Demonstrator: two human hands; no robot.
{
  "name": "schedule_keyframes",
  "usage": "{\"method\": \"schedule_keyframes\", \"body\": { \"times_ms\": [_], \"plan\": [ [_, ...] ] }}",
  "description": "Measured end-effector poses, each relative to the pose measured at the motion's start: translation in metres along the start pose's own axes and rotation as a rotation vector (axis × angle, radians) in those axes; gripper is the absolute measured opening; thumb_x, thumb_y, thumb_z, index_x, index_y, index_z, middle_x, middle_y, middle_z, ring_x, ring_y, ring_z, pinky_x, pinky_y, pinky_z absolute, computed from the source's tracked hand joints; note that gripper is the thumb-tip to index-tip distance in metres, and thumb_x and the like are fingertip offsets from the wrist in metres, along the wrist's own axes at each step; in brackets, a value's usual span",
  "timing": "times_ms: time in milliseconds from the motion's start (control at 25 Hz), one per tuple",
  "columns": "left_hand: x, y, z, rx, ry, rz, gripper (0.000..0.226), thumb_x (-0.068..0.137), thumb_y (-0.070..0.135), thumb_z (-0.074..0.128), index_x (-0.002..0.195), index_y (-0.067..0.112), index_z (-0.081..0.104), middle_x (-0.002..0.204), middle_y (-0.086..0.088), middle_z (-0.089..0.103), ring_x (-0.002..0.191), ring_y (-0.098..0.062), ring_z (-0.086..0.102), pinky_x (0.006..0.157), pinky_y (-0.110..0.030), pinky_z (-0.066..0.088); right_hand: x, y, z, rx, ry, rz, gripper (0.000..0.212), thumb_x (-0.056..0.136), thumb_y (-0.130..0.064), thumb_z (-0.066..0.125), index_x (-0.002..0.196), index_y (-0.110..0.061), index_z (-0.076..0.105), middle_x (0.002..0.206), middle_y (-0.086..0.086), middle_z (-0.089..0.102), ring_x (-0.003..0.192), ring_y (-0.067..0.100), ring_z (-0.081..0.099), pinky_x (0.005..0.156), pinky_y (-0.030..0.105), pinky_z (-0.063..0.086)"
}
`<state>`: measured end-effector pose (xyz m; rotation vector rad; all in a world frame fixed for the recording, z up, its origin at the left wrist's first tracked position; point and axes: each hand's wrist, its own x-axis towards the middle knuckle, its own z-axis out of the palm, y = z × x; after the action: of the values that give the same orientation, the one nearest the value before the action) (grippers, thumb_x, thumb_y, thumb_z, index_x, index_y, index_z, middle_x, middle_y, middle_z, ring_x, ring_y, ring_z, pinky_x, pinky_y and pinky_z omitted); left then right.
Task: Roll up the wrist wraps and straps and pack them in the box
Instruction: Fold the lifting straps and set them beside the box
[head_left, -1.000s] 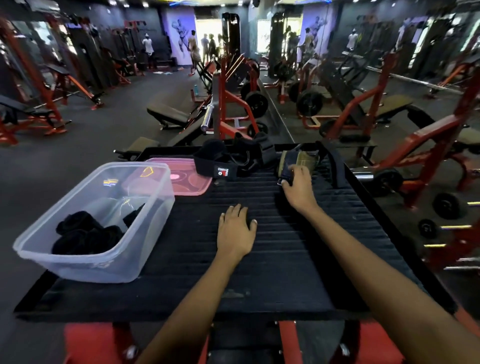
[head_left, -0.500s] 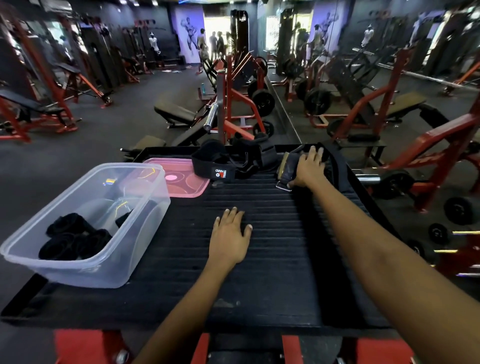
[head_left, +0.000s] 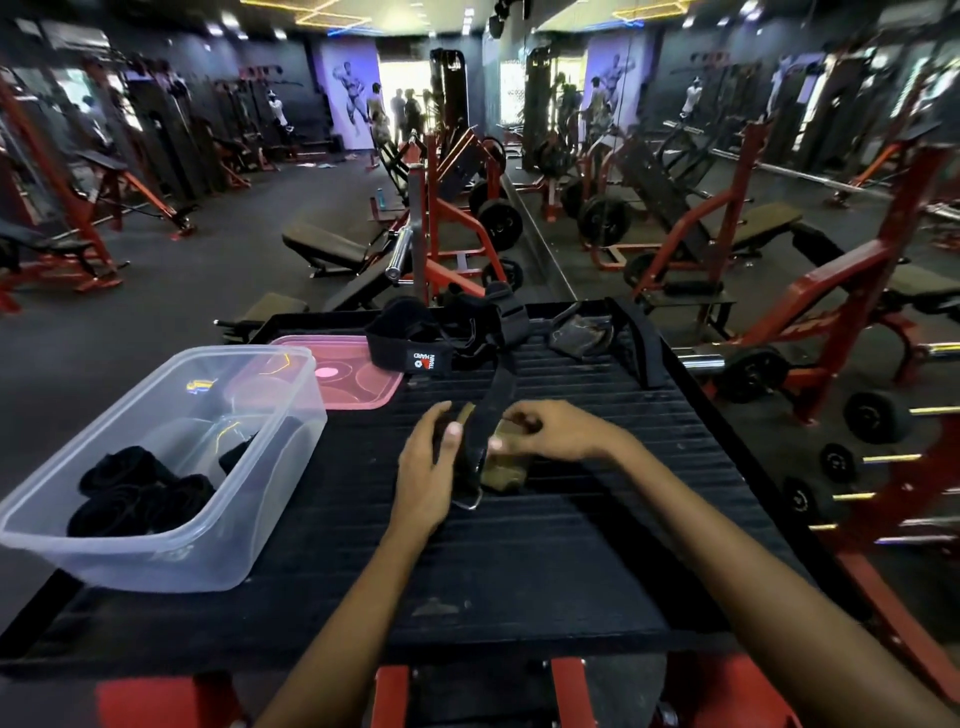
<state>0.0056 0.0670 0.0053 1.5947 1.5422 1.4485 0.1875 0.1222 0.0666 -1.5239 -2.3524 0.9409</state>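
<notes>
Both hands at frame centre, working one piece over the ribbed black table (head_left: 571, 545). Left hand (head_left: 423, 475) cupped round the near end of a black strap (head_left: 491, 410), thumb pressed on top, fingers curled under — a grasping grip, prob. pinning the end so the roll can start tight. Right hand (head_left: 558, 431) pinches the olive wrist wrap (head_left: 501, 467) just beside the strap, fingers curled on it, looks set to turn or feed the fabric. A metal ring (head_left: 470, 501) pokes out below the left palm, so that's likely the buckle end. Strap's free length runs up-frame toward the tangle of black straps w/ a white logo tag (head_left: 431, 343) at upper centre, still unrolled, touching the pink lid (head_left: 332, 374). Another olive-and-black wrap (head_left: 579, 335) lies loose upper right of centre, well apart from the hands. Clear plastic box (head_left: 156, 545) sits at left of frame, near edge of the table, w/ several black rolls (head_left: 137, 499) already packed in its lower-left corner; open top, close to the left hand for an easy drop. Judging by that: task partly done, current step = starting a roll on this piece.
</notes>
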Motion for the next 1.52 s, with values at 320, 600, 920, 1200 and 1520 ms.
{"method": "schedule_keyframes", "body": {
  "times_ms": [320,600,920,1200,1520],
  "plan": [
    [-0.008,-0.005,0.003,0.372,-0.258,0.076,0.061,0.092,0.046,0.046,0.146,0.034,0.021,0.150,0.012,0.032,0.138,-0.007,0.029,0.118,-0.050,0.010,0.094,0.052,-0.039,-0.302,0.423,0.228,0.052,0.089,-0.028,0.062,0.131,-0.004,0.043,0.136,0.020,0.041,0.125,0.037,0.042,0.099,0.045,0.042],
    [-0.004,-0.008,0.007,0.336,-0.229,0.045,0.057,0.096,0.047,0.039,0.147,0.040,0.015,0.145,0.007,0.039,0.134,-0.011,0.034,0.117,-0.046,0.021,0.148,0.085,-0.048,-0.428,0.345,0.418,0.073,0.095,-0.044,0.046,0.147,0.000,0.017,0.154,0.029,0.010,0.143,0.042,0.010,0.114,0.047,0.022],
    [-0.002,-0.013,0.008,0.315,-0.235,0.078,0.058,0.094,0.050,0.038,0.147,0.038,0.015,0.135,0.003,0.045,0.129,-0.014,0.039,0.113,-0.045,0.028,0.136,0.078,-0.068,-0.769,0.433,0.204,0.027,0.092,0.003,0.043,0.111,0.007,0.061,0.114,0.025,0.063,0.105,0.040,0.060,0.084,0.044,0.050],
    [-0.008,0.005,0.003,0.208,-0.249,0.059,0.056,0.096,0.028,0.050,0.146,0.024,0.026,0.129,0.002,0.040,0.120,-0.004,0.040,0.106,-0.018,0.028,0.052,0.009,-0.028,-0.485,0.502,0.162,0.028,0.087,-0.019,0.051,0.094,0.005,0.065,0.101,0.024,0.067,0.095,0.040,0.062,0.076,0.039,0.047],
    [-0.023,0.027,-0.055,0.269,-0.122,-0.062,0.053,0.077,0.005,0.067,0.129,0.008,0.053,0.113,-0.012,0.061,0.105,-0.016,0.054,0.082,-0.008,0.032,-0.048,-0.052,0.042,-0.439,0.491,0.094,0.029,0.090,-0.030,0.050,0.093,-0.004,0.064,0.096,0.017,0.069,0.090,0.036,0.064,0.071,0.038,0.047]
  ]
}}
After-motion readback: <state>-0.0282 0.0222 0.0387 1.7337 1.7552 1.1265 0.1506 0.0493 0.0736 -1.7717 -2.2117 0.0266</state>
